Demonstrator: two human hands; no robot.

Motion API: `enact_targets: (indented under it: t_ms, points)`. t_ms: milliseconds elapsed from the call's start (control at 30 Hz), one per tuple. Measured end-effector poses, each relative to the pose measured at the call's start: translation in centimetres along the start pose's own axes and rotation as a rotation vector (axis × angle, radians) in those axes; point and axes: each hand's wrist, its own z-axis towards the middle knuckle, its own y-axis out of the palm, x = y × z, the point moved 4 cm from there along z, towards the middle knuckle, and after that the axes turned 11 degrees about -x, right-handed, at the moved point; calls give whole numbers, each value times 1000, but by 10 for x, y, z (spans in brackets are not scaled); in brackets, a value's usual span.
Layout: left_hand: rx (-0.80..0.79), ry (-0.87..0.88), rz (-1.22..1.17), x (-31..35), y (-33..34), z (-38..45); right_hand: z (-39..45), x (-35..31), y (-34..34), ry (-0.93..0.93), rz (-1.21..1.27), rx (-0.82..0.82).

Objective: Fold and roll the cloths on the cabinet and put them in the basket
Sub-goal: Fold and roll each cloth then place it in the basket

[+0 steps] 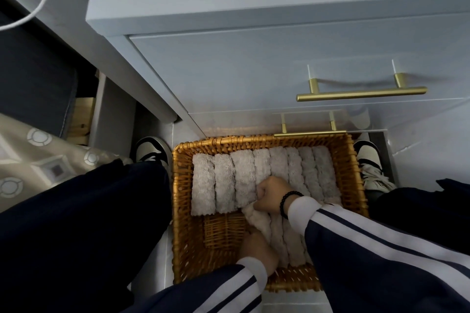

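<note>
In the head view the wicker basket [180, 185] sits on the floor at the foot of the cabinet [229, 63], just below its lower drawer handle [309, 134], and everything else is best placed from that basket. Along its far side, against the wall nearest the cabinet, a full row of rolled cloths [244, 180] lies packed side by side, touching one another from the left wall to the right. In the near half a second row [292, 244] is being built from the right side, and the near-left part of the basket floor [223, 231] is bare weave. The right hand [273, 197], with a bead bracelet [288, 202] at the wrist, is clenched on the far end of the current roll [256, 221], which lies at the left edge of that second row; the left hand [256, 249] comes in over the near rim and its fingers curl onto the roll's near end, so both hands grasp the same cloth while seating it. Judging by this, the task is well advanced: most cloths are folded, rolled and stowed, with room for a few more. The cabinet top shows only at its front edge, so I cannot tell whether any cloths wait there
</note>
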Motion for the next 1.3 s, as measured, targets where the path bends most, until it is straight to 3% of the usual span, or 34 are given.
enact_targets:
  t_ms: [200,333,433,700,767,867,1000,1133,1300]
  points:
    - [-1,-55,-624,-16,-6,5,-1,-1,-1,10,9,10]
    - [-211,-82,-681,-38,-26,11,-1,1,3,11,50,25]
    - [-282,-82,-759,-43,-33,7,-2,1,5,-19,115,18]
    - [-180,-236,-863,-69,-40,6,-6,6,20,17,560,-136]
    - [-81,-243,-810,-77,-48,9,-7,7,23,-18,360,-194]
    - [38,-315,-803,-87,-58,13,-10,3,31,-89,-201,-304]
    - [104,-362,-837,-92,-64,12,-11,3,65,-195,-670,-375]
    - [95,-397,-858,-98,-66,15,-12,14,92,-266,-960,-272]
    - [103,-311,-953,-99,-61,13,-11,19,96,-344,-1009,-234]
